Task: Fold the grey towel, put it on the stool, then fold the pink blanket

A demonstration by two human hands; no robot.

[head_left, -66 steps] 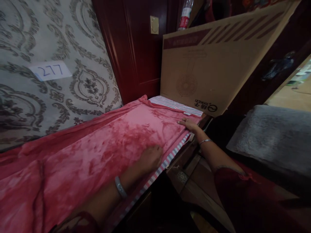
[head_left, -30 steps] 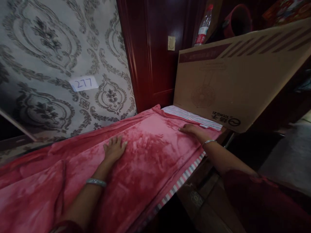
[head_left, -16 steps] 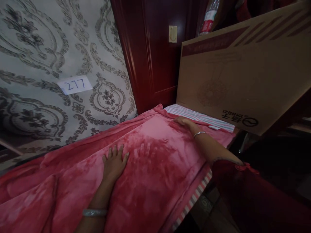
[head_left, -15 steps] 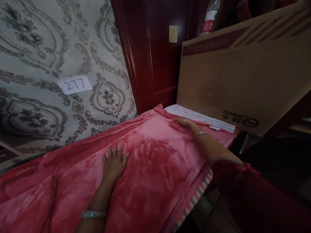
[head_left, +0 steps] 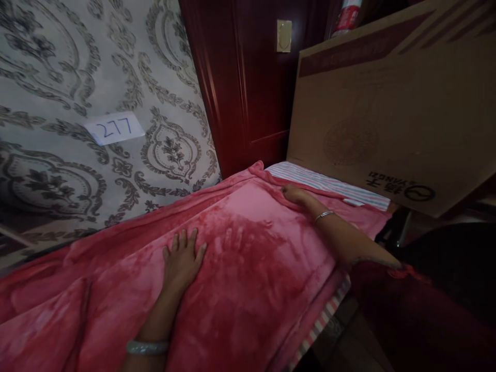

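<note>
Blanket (head_left: 248,268) on bed — box (head_left: 387,119) behind, wall (head_left: 77,77) left.

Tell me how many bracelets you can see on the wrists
2. A pale bangle sits on the left wrist at the bottom edge; a thin silver bracelet circles the right wrist near the blanket's far end. Sleeves might hide more.

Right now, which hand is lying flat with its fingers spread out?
The left hand, flat on the middle of the pink blanket with fingers spread. The right hand curls at the blanket's far edge, near the striped sheet.
</note>
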